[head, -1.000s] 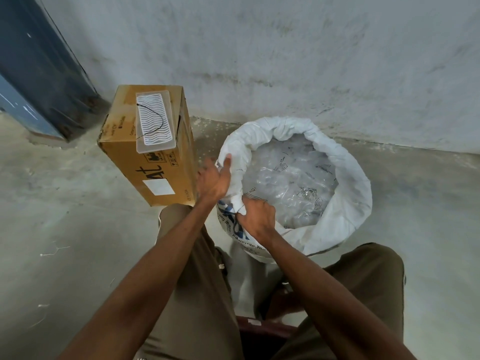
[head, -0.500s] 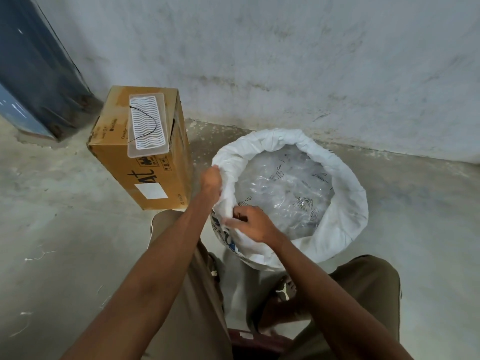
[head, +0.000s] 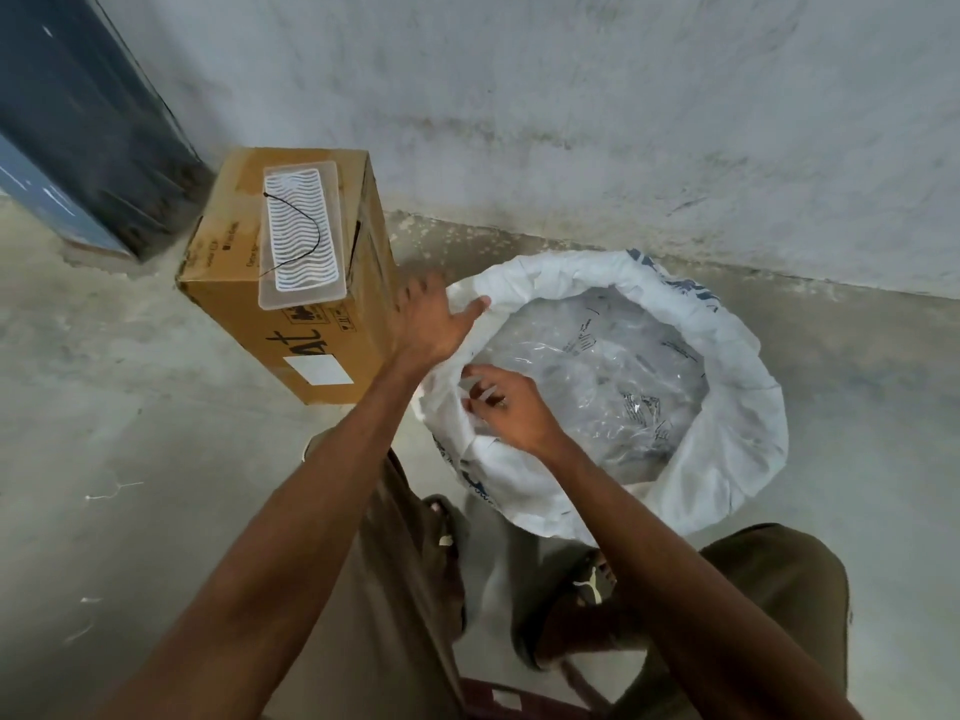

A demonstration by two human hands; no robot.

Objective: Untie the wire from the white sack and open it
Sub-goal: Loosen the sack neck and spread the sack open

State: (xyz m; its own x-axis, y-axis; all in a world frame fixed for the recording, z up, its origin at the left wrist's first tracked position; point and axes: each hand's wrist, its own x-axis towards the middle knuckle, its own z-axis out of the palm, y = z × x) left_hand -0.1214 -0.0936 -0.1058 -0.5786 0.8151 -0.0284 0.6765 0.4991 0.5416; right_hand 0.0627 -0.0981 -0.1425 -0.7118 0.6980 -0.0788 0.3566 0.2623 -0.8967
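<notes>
Your sack [head: 737, 407]: matt white woven plastic, crinkled. Inside, glossy clear plastic packets [head: 613, 387]. Your box [head: 311, 324]: matt brown cardboard. Floor [head: 130, 433], wall [head: 571, 96]: rough concrete.

You see soft, dim, even light with only faint shadows. Your left hand [head: 426, 324] looks a bit blurry, and straight lines bend near the edges.
</notes>
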